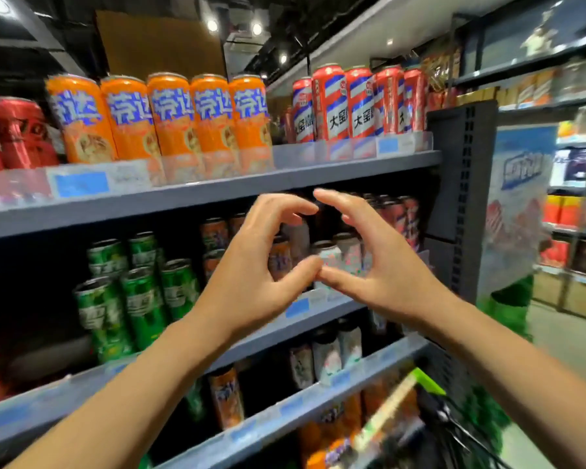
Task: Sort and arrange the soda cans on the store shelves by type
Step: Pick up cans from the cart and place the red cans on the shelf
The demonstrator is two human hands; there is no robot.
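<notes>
Left hand (247, 265): raised before the middle shelf (295, 308), fingers curved, grip empty. Right hand (383, 262): mirrored at its 3 o'clock, grip empty; thumb tips touching. Orange cans (170, 120): 11 o'clock, top shelf. Green cans (139, 292): 9 o'clock. Red-blue cans (352, 103): 1 o'clock.

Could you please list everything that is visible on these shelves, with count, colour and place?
orange cans: five, orange, top shelf, left of centre
red cans: count unclear, red, top shelf, far left
striped cans: about five, red with white and blue, top shelf, right
green cans: about six, green, middle shelf, left
pale cans: count unclear, white-pink, middle shelf, behind the hands
shelf edge: grey, with blue price tags
left hand: empty, fingers curved
right hand: empty, fingers curved, thumb tip meets the left thumb
</notes>
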